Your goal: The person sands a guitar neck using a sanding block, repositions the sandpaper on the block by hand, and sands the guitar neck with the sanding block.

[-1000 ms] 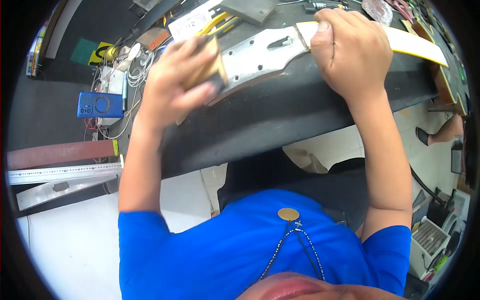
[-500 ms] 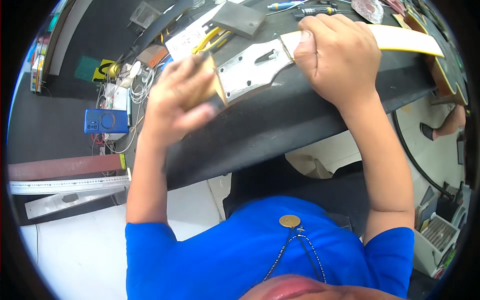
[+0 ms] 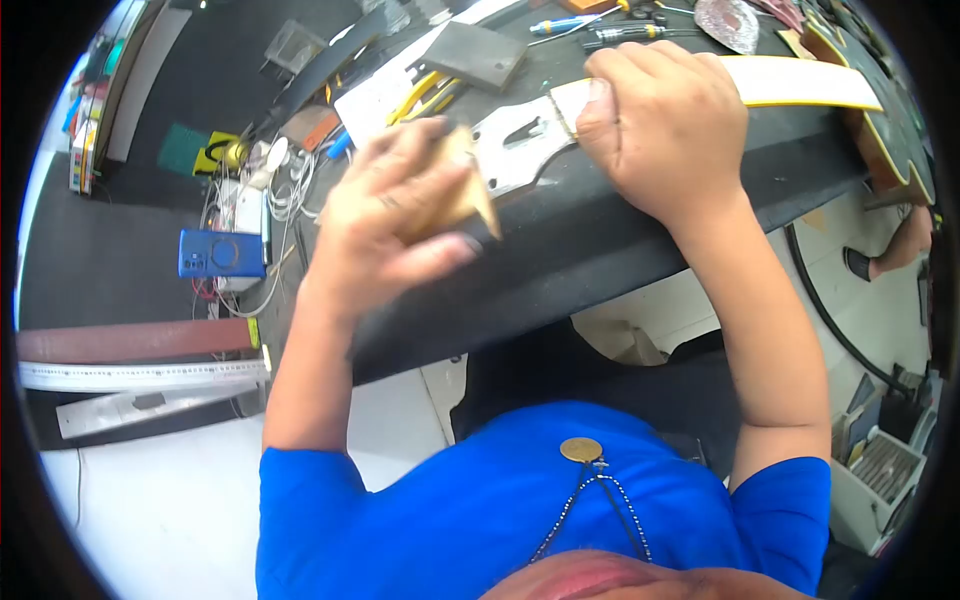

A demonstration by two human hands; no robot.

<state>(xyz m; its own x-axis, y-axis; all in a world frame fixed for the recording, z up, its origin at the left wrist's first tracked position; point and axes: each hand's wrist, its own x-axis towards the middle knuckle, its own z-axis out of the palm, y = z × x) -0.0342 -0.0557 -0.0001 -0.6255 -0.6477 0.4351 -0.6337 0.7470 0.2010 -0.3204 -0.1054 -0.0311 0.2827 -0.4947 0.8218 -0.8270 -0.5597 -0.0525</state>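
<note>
A guitar neck with its fretboard covered in white and edged in yellow runs across the bench top. My right hand is wrapped around it close to the headstock end. The pale headstock has a slot and holes in it. My left hand grips a tan sanding block, thumb on the near side and fingers over the far side. This block lies over the outer part of the headstock and hides it. At the far right, the guitar body shows partly.
Behind the headstock are yellow-handled pliers, a grey flat block and screwdrivers. On the left lie a blue phone, tangled cables, a steel ruler and a reddish-brown strip. Another person's foot shows at right.
My left hand has slid to the right with the sanding block, toward my right hand, covering more of the headstock. My right hand keeps its grip on the neck; the view has shifted slightly.
</note>
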